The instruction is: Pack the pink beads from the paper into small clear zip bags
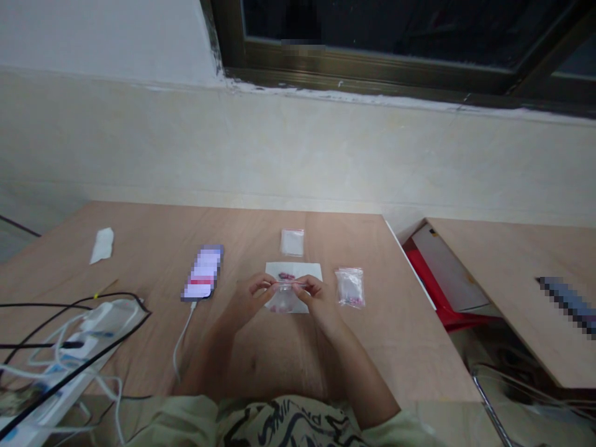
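Observation:
Between my two hands is a small clear zip bag (pixel 282 300), with small reddish pieces showing toward its bottom. The fingers of my left hand (pixel 249 298) pinch its top edge on the left. On the right, my right hand (pixel 320 299) pinches the same edge. Beneath the bag lies a white sheet of paper (pixel 310 269), partly covered by my hands. A little pile of dark red pieces (pixel 286 275) rests on the paper just beyond my fingertips; their kind is too small to make out.
Flat bags (pixel 292 243) lie beyond the paper, and a filled clear bag (pixel 351 288) lies to its right. Left are a phone (pixel 202 273) on a white cable, a white scrap (pixel 102 245), and a power strip (pixel 102 329) with tangled cords. Another table (pixel 516 261) stands right, across a gap.

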`<state>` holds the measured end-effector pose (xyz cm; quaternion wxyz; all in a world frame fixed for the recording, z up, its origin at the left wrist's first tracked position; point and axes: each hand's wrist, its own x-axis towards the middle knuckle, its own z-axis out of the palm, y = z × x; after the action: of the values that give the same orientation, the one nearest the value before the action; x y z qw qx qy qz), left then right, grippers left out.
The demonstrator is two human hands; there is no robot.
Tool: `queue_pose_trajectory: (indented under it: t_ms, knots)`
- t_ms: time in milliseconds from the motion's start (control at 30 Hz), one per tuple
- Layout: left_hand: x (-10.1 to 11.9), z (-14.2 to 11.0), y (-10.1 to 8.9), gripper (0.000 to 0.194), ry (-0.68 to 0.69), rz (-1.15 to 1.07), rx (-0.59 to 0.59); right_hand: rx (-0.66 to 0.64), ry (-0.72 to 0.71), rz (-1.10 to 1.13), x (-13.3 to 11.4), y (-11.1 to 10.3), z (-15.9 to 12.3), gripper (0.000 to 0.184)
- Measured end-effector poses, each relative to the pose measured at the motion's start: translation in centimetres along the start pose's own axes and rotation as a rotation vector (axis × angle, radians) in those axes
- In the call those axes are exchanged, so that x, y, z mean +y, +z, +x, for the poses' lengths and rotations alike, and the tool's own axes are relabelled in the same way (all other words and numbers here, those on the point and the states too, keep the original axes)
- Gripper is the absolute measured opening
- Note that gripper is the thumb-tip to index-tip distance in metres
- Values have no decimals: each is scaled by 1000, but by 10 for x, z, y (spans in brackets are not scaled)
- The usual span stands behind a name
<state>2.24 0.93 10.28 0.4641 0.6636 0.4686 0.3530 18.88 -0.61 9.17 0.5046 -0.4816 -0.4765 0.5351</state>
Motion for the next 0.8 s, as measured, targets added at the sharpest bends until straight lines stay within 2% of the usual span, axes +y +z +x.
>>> queue_pose_trajectory:
  t_ms: [167, 267, 367, 667, 800]
  knots:
    - [1, 1, 5, 14, 63, 17, -102, 55, -40, -46, -1, 1, -4, 14]
    - [3, 4, 4, 15, 120, 89, -88, 0, -21, 6, -2, 2, -4, 15]
    - [5, 9, 5, 16, 142, 90, -69, -66, 74, 136, -3, 4, -1, 20]
    - [2, 14, 4, 21, 25, -9, -149, 21, 154, 202, -9, 1, 7, 15]
    - [-6, 12, 1, 23, -66, -47, -126, 11, 137, 216, -6, 0, 7, 13]
